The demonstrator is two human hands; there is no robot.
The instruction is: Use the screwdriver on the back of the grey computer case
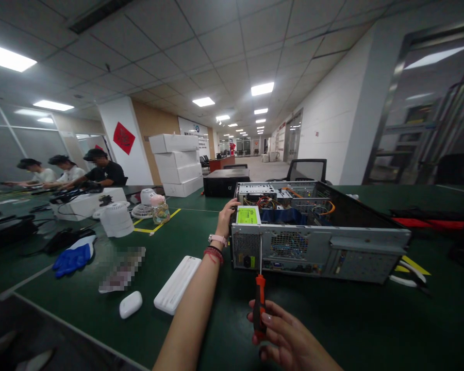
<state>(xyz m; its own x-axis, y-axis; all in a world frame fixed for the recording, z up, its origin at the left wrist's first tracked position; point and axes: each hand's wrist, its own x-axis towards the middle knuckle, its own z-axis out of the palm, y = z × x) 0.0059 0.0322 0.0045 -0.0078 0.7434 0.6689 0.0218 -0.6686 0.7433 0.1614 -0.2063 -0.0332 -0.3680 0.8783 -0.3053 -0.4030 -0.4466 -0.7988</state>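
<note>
On the green tabletop (313, 330), an open PC case (363, 247) is lying on its side, rear panel (317, 239) facing the wearer, prob. for easy access. L hand (225, 219) is resting against its left end, prob. steadying it; fingers partly hidden, so can't tell if it's clenching. R hand (286, 335) is grasping an orange-and-black screwdriver (260, 301) by the handle, shaft pointing away, presumably so the tip reaches the panel beside the PSU (248, 215); contact unclear. Inside, the case is holding the PSU, coloured wires (263, 201), etc. Farther left, a pink-topped jar (161, 212) is holding multicoloured bits, too small to ID.
</note>
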